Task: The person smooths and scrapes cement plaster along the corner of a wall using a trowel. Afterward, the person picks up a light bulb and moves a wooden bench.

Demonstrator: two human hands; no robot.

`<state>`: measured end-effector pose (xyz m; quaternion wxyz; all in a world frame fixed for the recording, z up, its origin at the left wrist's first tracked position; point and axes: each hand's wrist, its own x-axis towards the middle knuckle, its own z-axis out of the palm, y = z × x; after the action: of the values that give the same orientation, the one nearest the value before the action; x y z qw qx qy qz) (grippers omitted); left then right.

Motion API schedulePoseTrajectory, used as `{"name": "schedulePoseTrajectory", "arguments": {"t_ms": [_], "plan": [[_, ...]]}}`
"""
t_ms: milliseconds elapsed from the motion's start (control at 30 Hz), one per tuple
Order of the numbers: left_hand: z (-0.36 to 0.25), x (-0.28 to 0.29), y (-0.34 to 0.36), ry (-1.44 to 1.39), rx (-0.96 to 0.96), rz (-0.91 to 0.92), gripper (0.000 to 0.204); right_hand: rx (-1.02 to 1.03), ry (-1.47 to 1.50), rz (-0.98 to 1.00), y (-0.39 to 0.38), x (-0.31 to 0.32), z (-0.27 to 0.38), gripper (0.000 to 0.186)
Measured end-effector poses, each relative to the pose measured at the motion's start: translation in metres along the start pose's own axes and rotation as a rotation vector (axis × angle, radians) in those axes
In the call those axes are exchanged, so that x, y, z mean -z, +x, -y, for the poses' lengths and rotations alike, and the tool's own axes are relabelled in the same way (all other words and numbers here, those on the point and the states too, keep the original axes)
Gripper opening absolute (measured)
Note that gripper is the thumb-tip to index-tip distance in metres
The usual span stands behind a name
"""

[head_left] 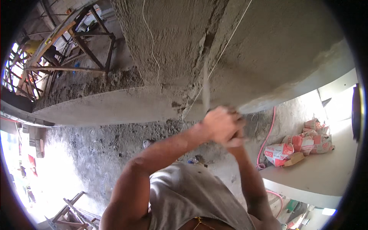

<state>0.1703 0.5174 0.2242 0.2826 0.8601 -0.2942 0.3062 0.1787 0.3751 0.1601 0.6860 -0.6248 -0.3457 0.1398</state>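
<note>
My two hands are together in front of my chest, smeared by motion. My left hand (217, 123) is closed, and a long narrow grey bar (206, 86) runs from it up to the plastered surface; its exact kind is blurred. My right hand (236, 138) is pressed close beside and below the left, its fingers curled, and what it grips is hidden. The bar lies along a rough groove (207, 44) in the wet grey plaster (268, 57). A taut white string (232, 36) crosses the plaster beside it.
A thin loose cord (151, 34) hangs over the rough plaster. Wooden scaffolding (69, 69) stands at upper left, with a person in a yellow top (33, 46) behind it. Red-and-white sacks (303, 143) are piled at right near a pink hose (268, 138). Timber pieces (73, 211) lie at lower left.
</note>
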Motion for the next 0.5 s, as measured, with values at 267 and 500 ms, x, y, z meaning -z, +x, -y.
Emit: {"name": "schedulePoseTrajectory", "arguments": {"t_ms": [267,500], "plan": [[0.045,-0.053,-0.022,-0.075,0.158,0.255,0.044,-0.123,-0.368,0.041,-0.011,0.046,-0.095,0.066],[0.012,-0.022,-0.022,0.069,0.054,0.206,0.04,0.182,-0.389,0.026,-0.006,0.005,-0.022,0.044]]}}
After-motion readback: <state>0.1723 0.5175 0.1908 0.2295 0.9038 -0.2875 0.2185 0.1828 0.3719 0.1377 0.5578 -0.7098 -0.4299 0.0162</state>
